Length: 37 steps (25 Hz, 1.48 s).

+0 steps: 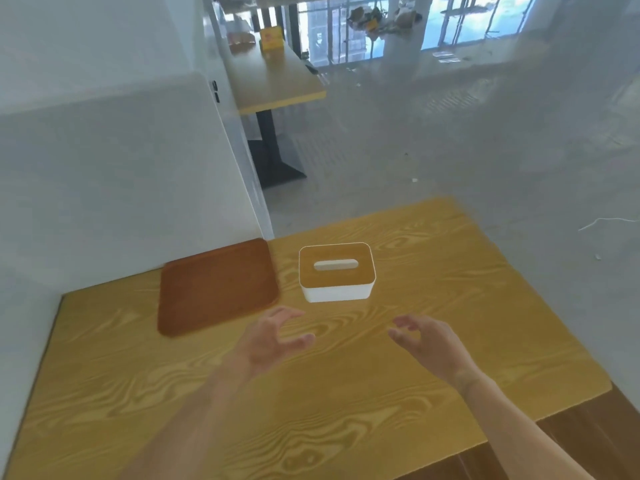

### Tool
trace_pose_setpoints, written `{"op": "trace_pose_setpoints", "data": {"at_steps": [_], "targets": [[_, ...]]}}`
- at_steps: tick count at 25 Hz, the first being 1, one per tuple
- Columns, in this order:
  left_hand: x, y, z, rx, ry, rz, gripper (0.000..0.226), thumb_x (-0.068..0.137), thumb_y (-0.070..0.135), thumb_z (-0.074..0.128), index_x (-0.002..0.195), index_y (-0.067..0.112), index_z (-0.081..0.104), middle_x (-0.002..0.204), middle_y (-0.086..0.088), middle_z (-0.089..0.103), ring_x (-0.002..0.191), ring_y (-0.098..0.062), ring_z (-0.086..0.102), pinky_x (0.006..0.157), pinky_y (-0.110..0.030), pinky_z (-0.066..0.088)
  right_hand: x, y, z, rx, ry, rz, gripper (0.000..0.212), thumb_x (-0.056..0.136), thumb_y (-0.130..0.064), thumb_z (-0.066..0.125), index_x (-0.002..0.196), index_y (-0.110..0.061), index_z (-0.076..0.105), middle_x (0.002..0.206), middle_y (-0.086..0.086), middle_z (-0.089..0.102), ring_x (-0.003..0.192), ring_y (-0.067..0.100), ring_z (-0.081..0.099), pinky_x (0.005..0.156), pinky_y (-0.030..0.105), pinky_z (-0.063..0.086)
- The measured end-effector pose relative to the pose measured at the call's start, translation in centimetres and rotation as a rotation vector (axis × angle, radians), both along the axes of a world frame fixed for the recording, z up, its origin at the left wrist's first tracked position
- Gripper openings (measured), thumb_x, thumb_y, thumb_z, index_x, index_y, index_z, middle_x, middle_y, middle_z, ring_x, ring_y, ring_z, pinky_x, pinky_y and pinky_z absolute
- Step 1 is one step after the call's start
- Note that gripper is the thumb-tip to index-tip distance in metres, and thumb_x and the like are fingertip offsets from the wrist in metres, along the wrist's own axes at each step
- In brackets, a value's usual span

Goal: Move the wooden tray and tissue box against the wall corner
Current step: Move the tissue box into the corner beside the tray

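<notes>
Two hands, left hand (273,336) & right hand (424,341), both unclenched w/ nothing held, flank tissue box (337,271) just above at frame centre; long axis left-right.

Single head-worn wide-angle view, looking forward and down onto yellow table (346,393). Left hand (273,337) and right hand (426,341) low in frame, close to lens (forearms enter from bottom edge). Beyond hands: wall (121,185), floor (450,133), windows (346,26), far off.

You have bare yellow wooden table (346,393) near you; the white tissue box (337,273) and brown wooden tray (216,287) block its far edge.
</notes>
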<state>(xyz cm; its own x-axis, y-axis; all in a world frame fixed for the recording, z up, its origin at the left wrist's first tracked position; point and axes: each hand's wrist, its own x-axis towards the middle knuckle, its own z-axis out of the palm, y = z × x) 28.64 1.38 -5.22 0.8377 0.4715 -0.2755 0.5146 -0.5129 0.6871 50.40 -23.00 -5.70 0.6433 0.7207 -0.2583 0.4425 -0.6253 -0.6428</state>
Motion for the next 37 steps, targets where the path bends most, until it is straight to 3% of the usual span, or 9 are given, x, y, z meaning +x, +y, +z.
{"op": "trace_pose_setpoints", "data": {"at_steps": [7,9,11,14,16,21,27,32,37], "targets": [[3.2,3.3,-1.4,0.084,0.070,0.038,0.089,0.066,0.076,0.064,0.140,0.029,0.049,0.141,0.009,0.048,0.131,-0.014,0.043,0.110,-0.042,0.037,4.0,4.6,-0.9,-0.038,-0.027,0.082,0.051,0.087,-0.051,0.068,0.133,-0.031,0.058,0.131,-0.009,0.063,0.119,0.013,0.057,0.098,0.036,0.045],[4.8,4.8,-1.9,0.160,0.084,0.001,0.092,0.068,0.075,0.065,0.144,0.029,0.043,0.145,0.008,0.045,0.132,-0.017,0.043,0.111,-0.042,0.036,5.1,6.2,-1.2,-0.072,-0.109,0.126,0.062,0.085,-0.056,0.067,0.141,-0.033,0.050,0.140,-0.011,0.056,0.126,0.015,0.053,0.098,0.036,0.045],[6.8,6.2,-2.2,0.271,0.093,-0.067,0.099,0.069,0.075,0.063,0.151,0.028,0.032,0.154,0.006,0.035,0.142,-0.018,0.032,0.118,-0.042,0.025,6.4,8.5,-1.6,-0.090,-0.239,0.203,0.078,0.083,-0.060,0.067,0.149,-0.030,0.038,0.150,-0.009,0.047,0.135,0.017,0.045,0.102,0.037,0.042],[10.1,8.4,-2.9,0.413,0.161,-0.186,0.112,0.070,0.079,0.056,0.156,0.024,0.008,0.165,0.006,0.010,0.151,-0.015,0.002,0.122,-0.042,0.001,8.3,12.5,-2.4,-0.136,-0.359,0.364,0.104,0.080,-0.067,0.064,0.158,-0.022,0.014,0.166,-0.004,0.020,0.152,0.017,0.011,0.121,0.039,0.016],[11.9,9.6,-3.3,0.458,0.230,-0.260,0.119,0.070,0.081,0.054,0.156,0.023,-0.003,0.166,0.005,-0.003,0.150,-0.013,-0.010,0.122,-0.043,-0.005,9.1,14.5,-3.2,-0.195,-0.398,0.450,0.115,0.077,-0.074,0.061,0.159,-0.019,0.001,0.168,-0.004,0.003,0.153,0.017,-0.005,0.123,0.038,0.002],[15.0,11.4,-4.9,0.482,0.366,-0.398,0.132,0.065,0.084,0.057,0.153,0.021,-0.018,0.162,0.002,-0.024,0.147,-0.014,-0.024,0.121,-0.046,-0.009,10.0,17.2,-5.4,-0.295,-0.425,0.557,0.125,0.073,-0.083,0.053,0.157,-0.016,-0.012,0.168,0.002,-0.013,0.151,0.019,-0.017,0.123,0.041,-0.005],[16.6,11.6,-6.8,0.460,0.372,-0.463,0.138,0.062,0.084,0.060,0.152,0.017,-0.020,0.162,-0.002,-0.026,0.146,-0.016,-0.027,0.119,-0.043,-0.016,10.8,18.7,-6.5,-0.345,-0.398,0.605,0.132,0.069,-0.082,0.058,0.155,-0.016,-0.017,0.165,0.003,-0.023,0.148,0.020,-0.026,0.120,0.040,-0.012],[16.7,11.2,-7.4,0.487,0.338,-0.460,0.141,0.060,0.082,0.065,0.152,0.015,-0.018,0.162,-0.005,-0.023,0.147,-0.019,-0.025,0.117,-0.038,-0.016,11.1,19.0,-7.0,-0.326,-0.405,0.613,0.137,0.064,-0.077,0.067,0.155,-0.015,-0.016,0.167,0.004,-0.017,0.150,0.021,-0.022,0.117,0.036,-0.014],[16.8,10.9,-7.2,0.503,0.274,-0.433,0.134,0.063,0.075,0.068,0.154,0.012,-0.009,0.163,-0.009,-0.003,0.150,-0.027,-0.008,0.120,-0.040,-0.004,10.9,19.5,-6.7,-0.304,-0.430,0.597,0.139,0.062,-0.073,0.074,0.156,-0.013,-0.009,0.167,0.005,-0.003,0.152,0.023,-0.012,0.121,0.039,-0.007]]}}
